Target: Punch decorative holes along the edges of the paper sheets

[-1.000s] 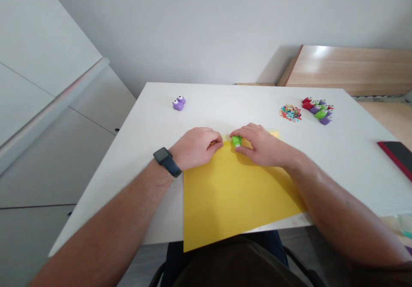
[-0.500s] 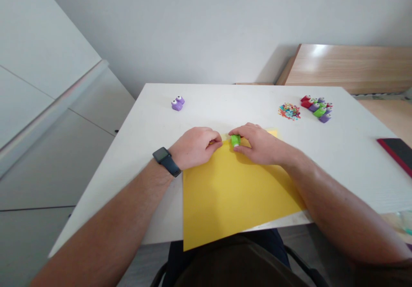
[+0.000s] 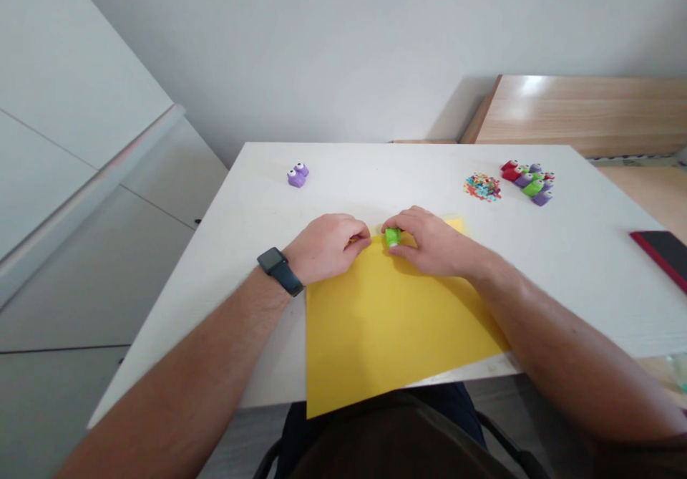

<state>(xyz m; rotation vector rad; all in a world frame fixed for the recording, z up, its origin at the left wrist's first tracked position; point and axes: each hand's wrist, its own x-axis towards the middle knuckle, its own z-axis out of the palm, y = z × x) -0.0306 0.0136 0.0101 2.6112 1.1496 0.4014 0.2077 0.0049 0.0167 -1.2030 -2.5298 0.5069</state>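
Note:
A sheet of yellow paper (image 3: 386, 328) lies across the front of the table, its near left corner hanging past the edge. My left hand (image 3: 333, 246), with a dark watch on the wrist, is pinched at the paper's far edge. Thumb and fingers of my right hand (image 3: 432, 243) close round a small green craft punch (image 3: 393, 237). The punch sits at the same far edge, just right of my left fingertips. Whether the paper is inside its slot I cannot tell.
Two purple craft punches (image 3: 298, 175) stand at the back left of the white table (image 3: 376, 178). Back right are a pile of small colourful paper cutouts (image 3: 483, 187) and several red, green and purple punches (image 3: 529, 180). A dark red-edged object (image 3: 663, 253) lies at the right edge.
The green punch has tilted slightly in my right hand, its top turning a little. Both hands stay in nearly the same place; the view has shifted very slightly.

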